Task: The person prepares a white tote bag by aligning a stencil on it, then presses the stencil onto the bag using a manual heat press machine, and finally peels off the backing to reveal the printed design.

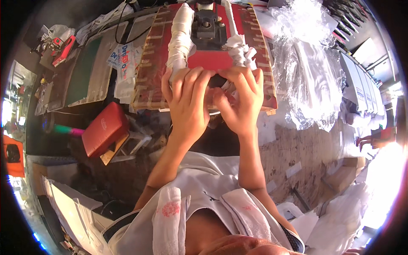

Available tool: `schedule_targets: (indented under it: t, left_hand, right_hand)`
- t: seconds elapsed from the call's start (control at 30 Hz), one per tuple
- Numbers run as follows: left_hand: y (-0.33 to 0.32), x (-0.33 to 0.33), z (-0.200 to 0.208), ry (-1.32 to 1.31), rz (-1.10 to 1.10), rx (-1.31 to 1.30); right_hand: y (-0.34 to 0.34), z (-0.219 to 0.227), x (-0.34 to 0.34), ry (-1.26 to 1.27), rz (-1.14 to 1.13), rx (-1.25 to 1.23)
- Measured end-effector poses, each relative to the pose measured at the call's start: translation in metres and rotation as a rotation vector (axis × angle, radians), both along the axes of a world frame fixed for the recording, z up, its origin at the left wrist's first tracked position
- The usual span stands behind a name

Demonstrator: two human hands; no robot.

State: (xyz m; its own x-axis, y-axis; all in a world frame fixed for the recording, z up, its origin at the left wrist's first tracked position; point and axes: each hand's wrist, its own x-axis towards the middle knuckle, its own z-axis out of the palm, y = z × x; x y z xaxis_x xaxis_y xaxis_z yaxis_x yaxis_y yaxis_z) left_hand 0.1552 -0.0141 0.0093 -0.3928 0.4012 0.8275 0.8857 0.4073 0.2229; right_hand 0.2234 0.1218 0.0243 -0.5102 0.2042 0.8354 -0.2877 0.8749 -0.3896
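In front of me is a red machine or board [208, 58] with strips of tape along its edges. A white cloth-wrapped bar [182, 36] runs along its left part, and a thinner bar with bunched white wrapping [239, 50] along its right. At the near end of the left bar, my left hand [187, 95] has its fingers bent forward and pressed together. My right hand [240, 97] is curled near the right bar's end, its thumb bent inward. The fingertips of both hands nearly meet over a small dark part [217, 80]. What they grip is hidden.
A black metal block [207, 26] sits between the bars. At the left are a red book [105, 129] and boards [87, 70]. Clear plastic wrap [304, 72] spreads at the right, beside white box-like files [361, 80]. A cardboard box [344, 174] stands lower right.
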Motion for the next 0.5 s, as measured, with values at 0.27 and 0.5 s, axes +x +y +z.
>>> schedule_targets:
  t: [0.27,0.5]
  left_hand:
    - [-0.0025,-0.0027,0.0020,0.015,-0.008,-0.011]
    - [-0.0015,-0.0017,0.0008,0.004,-0.012,-0.006]
  right_hand:
    - [-0.0016,0.0039,-0.0001,-0.009,-0.002,-0.012]
    - [-0.0025,0.0028,-0.0016,0.018,-0.019,-0.017]
